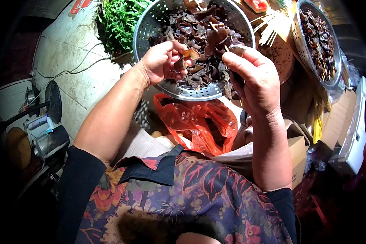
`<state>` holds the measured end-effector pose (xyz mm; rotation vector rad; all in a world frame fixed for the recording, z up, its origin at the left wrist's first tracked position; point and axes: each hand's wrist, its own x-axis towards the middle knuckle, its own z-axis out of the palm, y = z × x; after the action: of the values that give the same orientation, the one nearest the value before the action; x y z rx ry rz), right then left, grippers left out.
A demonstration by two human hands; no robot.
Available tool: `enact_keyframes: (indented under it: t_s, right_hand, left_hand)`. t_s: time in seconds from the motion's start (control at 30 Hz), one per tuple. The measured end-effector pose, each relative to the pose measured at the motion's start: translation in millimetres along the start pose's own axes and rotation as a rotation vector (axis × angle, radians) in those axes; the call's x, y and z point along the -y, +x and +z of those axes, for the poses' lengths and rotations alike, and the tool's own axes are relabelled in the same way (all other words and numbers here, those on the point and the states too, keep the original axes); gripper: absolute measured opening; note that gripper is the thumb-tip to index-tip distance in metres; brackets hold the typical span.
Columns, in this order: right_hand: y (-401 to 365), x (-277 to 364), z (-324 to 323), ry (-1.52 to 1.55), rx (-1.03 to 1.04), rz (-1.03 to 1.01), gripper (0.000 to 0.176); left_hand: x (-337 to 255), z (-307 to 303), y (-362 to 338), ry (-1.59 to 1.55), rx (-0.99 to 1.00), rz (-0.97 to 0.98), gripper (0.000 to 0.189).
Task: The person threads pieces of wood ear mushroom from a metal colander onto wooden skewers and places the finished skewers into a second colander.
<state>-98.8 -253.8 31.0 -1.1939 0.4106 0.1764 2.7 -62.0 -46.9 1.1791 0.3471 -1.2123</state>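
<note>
A perforated metal colander [207, 93] full of dark brown wood ear fungus [197, 75] sits in front of me. Over its left part, my left hand [165, 63] pinches a brown piece of fungus between thumb and fingers. My right hand [254, 77] is closed over the colander's right edge, thumb and forefinger gripping a thin wooden skewer that carries dark fungus pieces. Part of that skewer is hidden behind the fingers. More fungus hangs below the right hand's fingers.
A second colander [300, 36] at the upper right holds skewered fungus. Loose bamboo skewers [271, 26] lie between the colanders. Green leaves [120, 22] are at the upper left. A red plastic bag [197, 122] lies below the colander, cardboard boxes [339, 118] at the right.
</note>
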Motion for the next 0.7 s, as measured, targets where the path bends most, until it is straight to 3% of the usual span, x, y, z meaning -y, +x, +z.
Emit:
enact_keyframes:
  t_s: [0.17,0.23,0.37,0.43,0.57,0.7]
  right_hand:
    - [-0.9,-2.1,-5.3,-0.089,-0.004,-0.02,0.016]
    - [-1.3,-2.2,-3.9,-0.082,-0.003,-0.024,0.016]
    - [-1.9,-4.6,-1.6,-0.159,-0.035,0.012,0.016]
    - [-1.6,-6.1,-1.0,-0.119,-0.012,0.047,0.016]
    - [-2.2,-5.2,-0.6,-0.079,0.035,0.099,0.016]
    - [-0.8,-8.1,1.6,-0.005,0.053,0.124,0.016]
  left_hand:
    - [4.9,6.7,2.3,0.082,-0.104,0.042,0.031]
    - [3.7,-0.3,6.3,0.1,-0.027,0.062,0.029]
    - [1.6,-11.7,11.5,0.44,-0.276,0.522,0.021]
    - [-6.5,-8.4,6.0,0.412,-0.371,0.584,0.021]
    - [-15.8,1.0,-7.9,0.39,-0.403,0.562,0.023]
    - [-10.9,-6.5,-1.2,0.097,-0.317,0.508,0.02]
